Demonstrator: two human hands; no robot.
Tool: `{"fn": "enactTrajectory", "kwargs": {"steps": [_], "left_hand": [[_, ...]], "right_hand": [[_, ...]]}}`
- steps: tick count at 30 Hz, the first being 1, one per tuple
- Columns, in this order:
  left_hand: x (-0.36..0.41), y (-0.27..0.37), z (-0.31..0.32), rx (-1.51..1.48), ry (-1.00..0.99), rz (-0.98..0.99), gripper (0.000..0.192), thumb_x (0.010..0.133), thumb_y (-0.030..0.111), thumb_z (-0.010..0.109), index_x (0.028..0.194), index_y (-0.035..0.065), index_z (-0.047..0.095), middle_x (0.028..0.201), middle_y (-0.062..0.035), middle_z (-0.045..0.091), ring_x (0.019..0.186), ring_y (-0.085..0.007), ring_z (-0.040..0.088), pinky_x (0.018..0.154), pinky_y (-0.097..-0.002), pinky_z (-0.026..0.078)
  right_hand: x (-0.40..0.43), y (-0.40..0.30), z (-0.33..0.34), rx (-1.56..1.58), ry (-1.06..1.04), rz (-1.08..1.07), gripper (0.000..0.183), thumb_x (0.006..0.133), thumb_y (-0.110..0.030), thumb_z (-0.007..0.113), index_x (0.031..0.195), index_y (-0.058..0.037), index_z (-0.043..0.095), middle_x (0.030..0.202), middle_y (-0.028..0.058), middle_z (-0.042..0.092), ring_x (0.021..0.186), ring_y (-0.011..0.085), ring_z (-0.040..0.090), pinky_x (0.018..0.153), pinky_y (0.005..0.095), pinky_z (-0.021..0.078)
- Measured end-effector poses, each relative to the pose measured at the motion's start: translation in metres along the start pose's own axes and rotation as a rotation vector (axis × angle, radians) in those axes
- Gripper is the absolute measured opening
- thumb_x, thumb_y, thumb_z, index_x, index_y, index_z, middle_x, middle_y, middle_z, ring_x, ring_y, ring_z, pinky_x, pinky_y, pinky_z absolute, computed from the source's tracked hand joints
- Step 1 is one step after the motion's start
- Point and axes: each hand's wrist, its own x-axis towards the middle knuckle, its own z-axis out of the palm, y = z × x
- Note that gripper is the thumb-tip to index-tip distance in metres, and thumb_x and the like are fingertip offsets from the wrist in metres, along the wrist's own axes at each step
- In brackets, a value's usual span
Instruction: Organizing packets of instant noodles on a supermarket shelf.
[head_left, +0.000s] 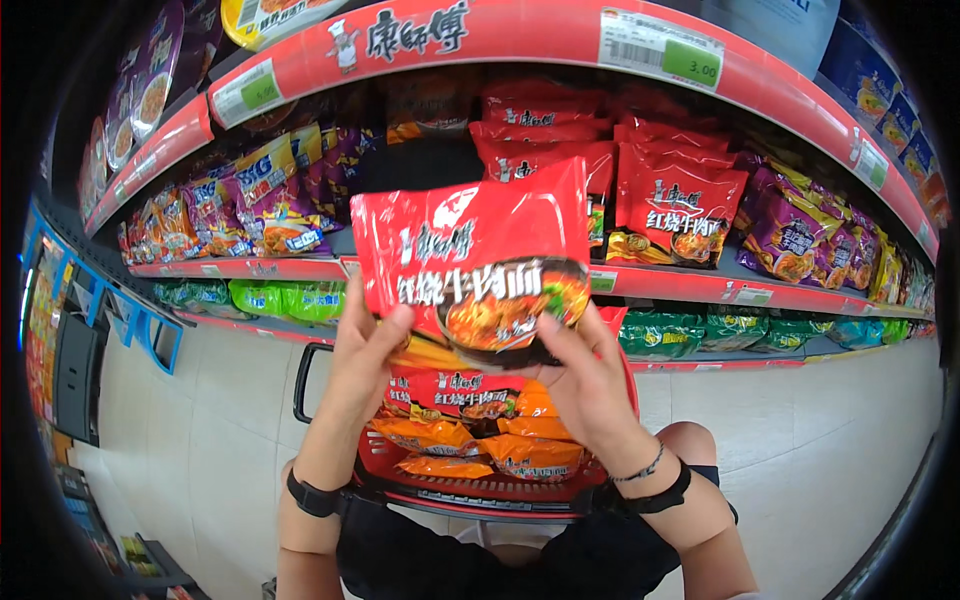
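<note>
Between my two hands is a red packet of instant noodles (487, 255), its printed front turned up towards me. My left hand (367, 330) grips its left edge, thumb on the front. My right hand (581, 360) holds the lower right corner, with the thumb over the printed bowl. Below the packet, a red plastic shopping basket (480, 489) sits close to my lap. Inside it lie more red noodle packets (469, 397) and several orange noodle packets (532, 456). The held packet and my hands hide part of the basket's far side.
Ahead, a shelf (682, 289) carries stacked red noodle packets (679, 195), with purple packets (277, 195) to the left and others (799, 225) to the right. Green multipacks (660, 334) lie on the lower shelf. A red shelf edge (525, 37) with price tags overhangs them. Blue racking (142, 330) stands left.
</note>
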Motion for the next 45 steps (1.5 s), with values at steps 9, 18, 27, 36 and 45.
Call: {"fn": "enactTrajectory", "kwargs": {"steps": [9, 18, 27, 36, 45], "left_hand": [[0.143, 0.037, 0.084, 0.004, -0.039, 0.021, 0.034, 0.092, 0.02, 0.06, 0.122, 0.0069, 0.049, 0.116, -0.0087, 0.06, 0.104, -0.0216, 0.061, 0.083, -0.0384, 0.052], [0.291, 0.012, 0.106, 0.411, 0.169, 0.258, 0.057, 0.084, 0.035, 0.065, 0.127, 0.0038, 0.044, 0.118, -0.0157, 0.056, 0.107, -0.0327, 0.055, 0.09, -0.0471, 0.043], [0.213, -0.058, 0.054, 0.862, 0.059, 0.489, 0.1, 0.07, 0.057, 0.073, 0.138, -0.0024, 0.029, 0.13, -0.0291, 0.041, 0.119, -0.0431, 0.044, 0.101, -0.0495, 0.033], [0.153, -0.053, 0.054, 0.496, -0.383, 0.033, 0.12, 0.061, 0.019, 0.088, 0.146, 0.0007, 0.005, 0.138, -0.0186, 0.037, 0.128, -0.0236, 0.039, 0.106, -0.0337, 0.034], [0.189, -0.089, 0.06, 0.533, -0.258, 0.273, 0.118, 0.06, 0.021, 0.087, 0.143, 0.0001, 0.007, 0.136, -0.0224, 0.04, 0.127, -0.0277, 0.043, 0.105, -0.0352, 0.037]], "right_hand": [[0.034, -0.038, -0.029, 0.005, 0.084, -0.278, 0.05, 0.094, -0.017, 0.054, 0.136, -0.0024, 0.031, 0.126, 0.0166, 0.047, 0.119, 0.026, 0.05, 0.097, 0.0417, 0.0459], [0.042, -0.03, -0.036, -0.24, 0.143, -0.249, 0.041, 0.092, -0.018, 0.057, 0.127, -0.0007, 0.043, 0.115, 0.0119, 0.056, 0.1, 0.017, 0.058, 0.08, 0.0303, 0.0514], [0.06, -0.008, -0.052, -0.928, 0.242, -0.469, 0.032, 0.084, -0.021, 0.065, 0.109, -0.0013, 0.059, 0.11, 0.0133, 0.058, 0.106, 0.0279, 0.054, 0.094, 0.0411, 0.039], [0.066, 0.003, -0.053, -1.586, 0.265, -0.488, 0.046, 0.083, -0.028, 0.062, 0.123, -0.006, 0.053, 0.122, 0.013, 0.053, 0.118, 0.0302, 0.05, 0.108, 0.0554, 0.0183], [0.093, 0.008, -0.072, -1.626, 0.248, -0.534, 0.061, 0.083, -0.027, 0.064, 0.132, 0.0031, 0.043, 0.137, 0.021, 0.041, 0.128, 0.0334, 0.039, 0.11, 0.0535, 0.0174]]}}
